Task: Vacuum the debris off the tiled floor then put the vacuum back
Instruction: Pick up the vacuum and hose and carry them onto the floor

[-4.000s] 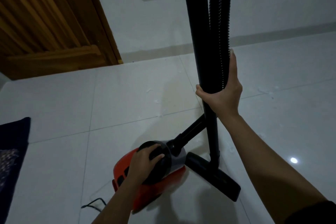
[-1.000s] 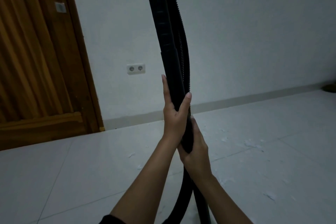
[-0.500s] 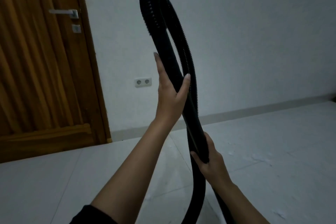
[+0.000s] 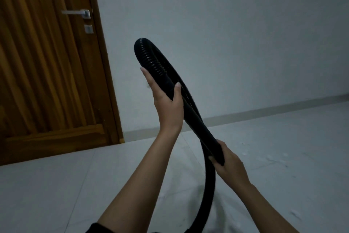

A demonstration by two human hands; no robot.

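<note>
A person's left hand (image 4: 167, 104) clasps the looped black vacuum hose (image 4: 151, 58) between thumb and straightened fingers at centre frame, its bend pointing toward 11 o'clock. At 4 o'clock the right hand (image 4: 229, 161) wraps its fingers round the hose's smooth lower section. White debris (image 4: 272, 157) flecks the tiled floor (image 4: 56, 185) toward 3 o'clock, and a wooden door (image 4: 47, 62) stands at 9 o'clock.

Wooden door (image 4: 47, 72) at left, fitted with a horizontal silver lever handle (image 4: 75, 13) and a small square lock plate (image 4: 88, 29) just below it; plain pale wall (image 4: 236, 24) adjoining, with pale skirting (image 4: 264, 113) along its base.
</note>
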